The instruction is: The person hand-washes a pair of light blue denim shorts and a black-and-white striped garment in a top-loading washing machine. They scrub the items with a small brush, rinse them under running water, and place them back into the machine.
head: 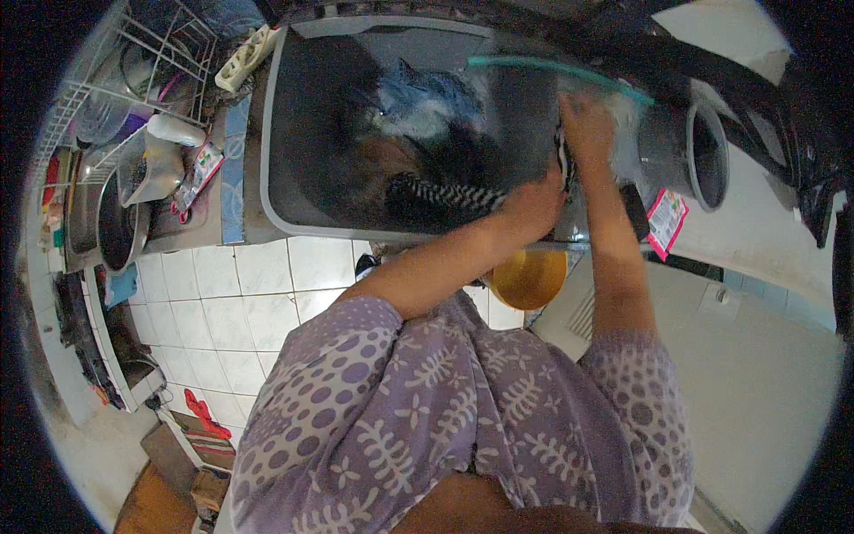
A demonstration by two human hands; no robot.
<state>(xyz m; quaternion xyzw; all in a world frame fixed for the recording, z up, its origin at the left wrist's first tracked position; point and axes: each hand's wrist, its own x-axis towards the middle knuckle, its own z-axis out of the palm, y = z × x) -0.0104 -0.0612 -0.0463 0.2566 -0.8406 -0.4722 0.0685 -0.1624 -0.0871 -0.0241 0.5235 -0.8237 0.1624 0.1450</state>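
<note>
A large tub with a pale grey rim, apparently part of a washing machine, holds wet laundry. Blue cloth and dark cloth lie inside, with a black-and-white patterned cloth along the near side. At the tub's right end my left hand is closed on a black-and-white cloth edge. My right hand, blurred, is at the upper part of that edge, its fingers bent round it. Whether this is the same piece as the patterned cloth is hidden by my left hand. A teal hose runs behind my hands.
A dark bucket and a pink-edged packet stand or lie at right. An orange basin is below the tub's near edge. At left are a power strip, a white wire rack, a white bottle and a plastic container.
</note>
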